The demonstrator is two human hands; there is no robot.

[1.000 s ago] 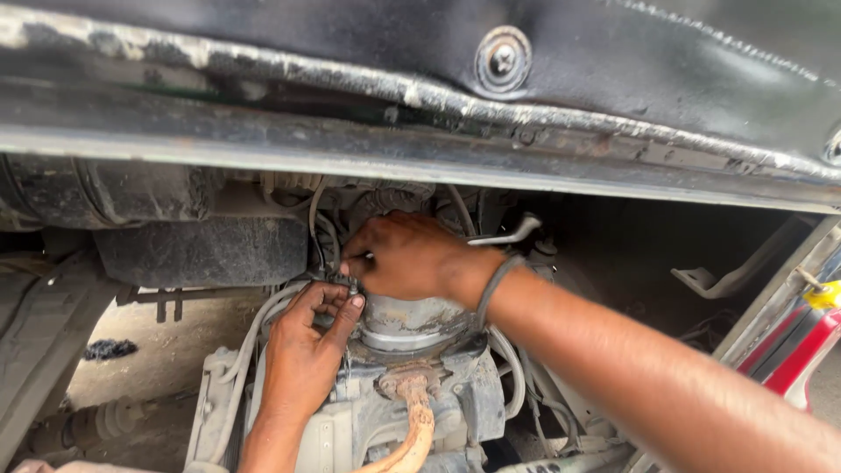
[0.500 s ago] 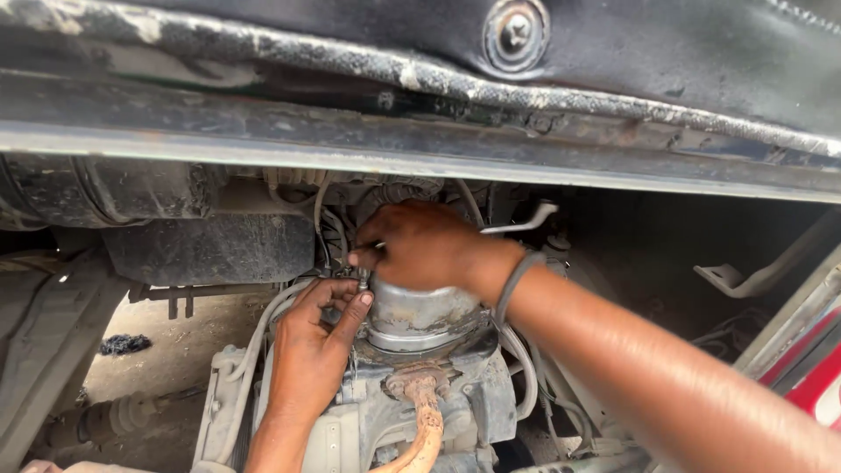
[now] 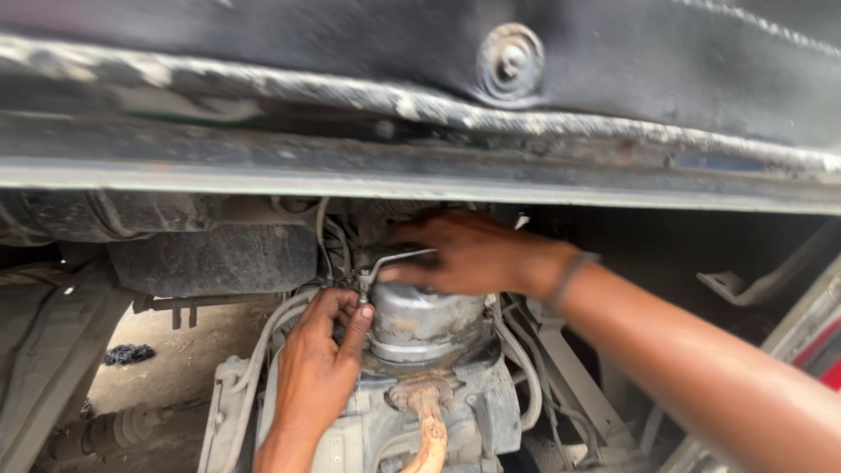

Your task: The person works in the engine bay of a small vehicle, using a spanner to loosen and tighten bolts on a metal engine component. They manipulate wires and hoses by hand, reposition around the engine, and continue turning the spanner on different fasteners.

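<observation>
Canister (image 3: 420,320), a dull grey metal cylinder with a domed top, is seen upright in the middle of the view, seated on a grimy cast housing (image 3: 385,429) beneath the dark underside of a vehicle body (image 3: 420,96). Directly above the canister, the right hand (image 3: 469,254) is laid over its top, fingers curled down; a thin bent metal tool (image 3: 394,260) is held under those fingers and runs left to a small fitting (image 3: 362,282) at the canister's upper left edge. The grip of the right hand is closed on the tool. A dark band is worn at the right wrist (image 3: 569,278).

Just left of the canister, the left hand (image 3: 320,363) is raised from below, its fingers partly curled and its fingertips (image 3: 363,314) pressed against the canister's upper left side beside the fitting; whether anything is pinched in that grip cannot be told.

Pale hoses (image 3: 263,350) are routed down the left of the canister, and more hoses (image 3: 517,359) are looped to its right. Below the canister, an orange-brown hose (image 3: 429,429) is seen hanging from the housing. Far left of the canister, bare ground (image 3: 175,350) is visible.
</observation>
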